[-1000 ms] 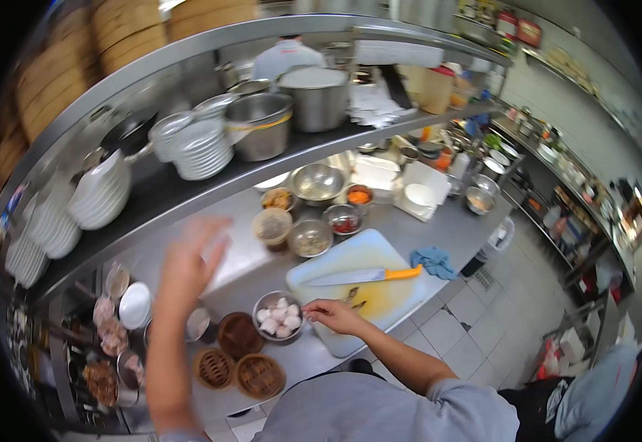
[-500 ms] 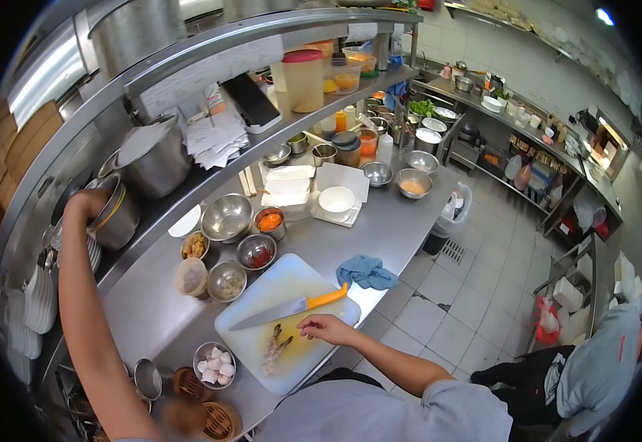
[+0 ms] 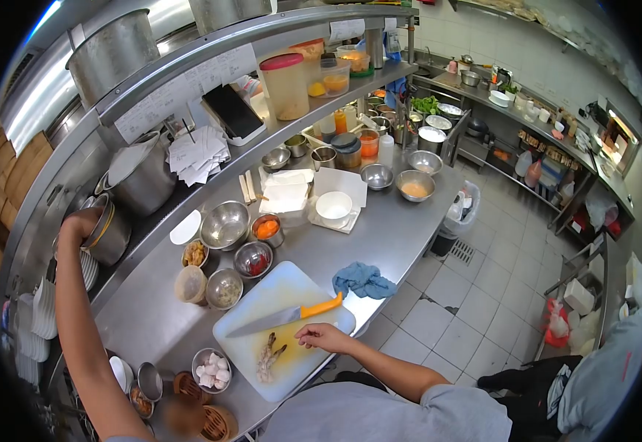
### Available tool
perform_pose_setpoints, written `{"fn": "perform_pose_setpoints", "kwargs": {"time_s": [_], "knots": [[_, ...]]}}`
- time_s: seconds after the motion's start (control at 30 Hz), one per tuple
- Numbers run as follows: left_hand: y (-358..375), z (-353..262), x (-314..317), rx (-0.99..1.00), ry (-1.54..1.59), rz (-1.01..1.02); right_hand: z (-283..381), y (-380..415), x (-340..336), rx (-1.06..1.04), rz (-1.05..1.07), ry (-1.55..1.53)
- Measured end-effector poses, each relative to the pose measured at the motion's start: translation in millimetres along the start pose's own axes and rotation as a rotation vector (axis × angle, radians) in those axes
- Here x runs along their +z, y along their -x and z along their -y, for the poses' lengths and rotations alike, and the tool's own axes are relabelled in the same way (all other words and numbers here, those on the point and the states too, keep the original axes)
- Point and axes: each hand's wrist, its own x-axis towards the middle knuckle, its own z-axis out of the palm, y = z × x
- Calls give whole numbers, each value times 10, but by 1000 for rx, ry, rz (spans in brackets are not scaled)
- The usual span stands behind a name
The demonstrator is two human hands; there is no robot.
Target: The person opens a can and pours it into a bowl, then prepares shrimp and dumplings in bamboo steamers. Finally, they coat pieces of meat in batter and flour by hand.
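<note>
My left hand (image 3: 79,224) reaches up to the shelf, beside a steel pot (image 3: 109,234) with a yellow band; its fingers are hidden. Over the near right part of the white cutting board (image 3: 291,283), my right hand (image 3: 322,337) hovers with loosely bent fingers, holding nothing. Peeled shrimp (image 3: 268,359) with dark tails lie on the board, left of that hand. Beyond them rests a knife (image 3: 284,318) with a yellow handle. A bowl of white pieces (image 3: 211,370) stands left of the board.
Steel bowls (image 3: 224,225) of ingredients line the board's far side. A blue cloth (image 3: 364,281) lies by the counter edge. White bowls (image 3: 44,308) are stacked under my left arm. Round steamer baskets (image 3: 219,422) sit nearby. At the right stands another person (image 3: 604,383).
The view has tilted and shifted slightly, showing more below my left arm. My left hand stays at the pot, and my right hand stays over the board.
</note>
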Motion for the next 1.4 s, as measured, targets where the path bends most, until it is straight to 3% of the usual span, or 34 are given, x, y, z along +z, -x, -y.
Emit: {"fn": "perform_pose_setpoints", "kwargs": {"time_s": [0.23, 0.63, 0.73, 0.83, 0.9, 0.97, 1.07, 1.17, 1.3, 1.4], "knots": [[35, 188, -64, 4, 451, -7, -35, -28, -127, 15, -21, 6], [392, -43, -187, -110, 430, -105, -10, -118, -139, 58, 28, 35], [333, -96, -174, -165, 320, -95, -22, -90, -152, 58, 30, 42], [394, -436, -151, -235, 13, -139, -112, -71, -171, 51, 29, 22], [66, -2, 3, -214, -50, -262, -133, -49, -178, 51, 26, 10], [135, -169, 46, -275, -28, -317, -118, -18, -182, 60, 17, 20], [261, -223, -3, -83, -108, -283, -121, 48, -204, 67, 4, 15], [454, -123, -64, 210, -172, -594, -130, 60, -226, 59, -5, 39], [1166, -709, 66, 336, -44, -1004, -85, 81, -210, 40, -12, 0], [1568, -452, 539, 432, 127, -1212, 77, 76, -119, 68, 15, -43]]}}
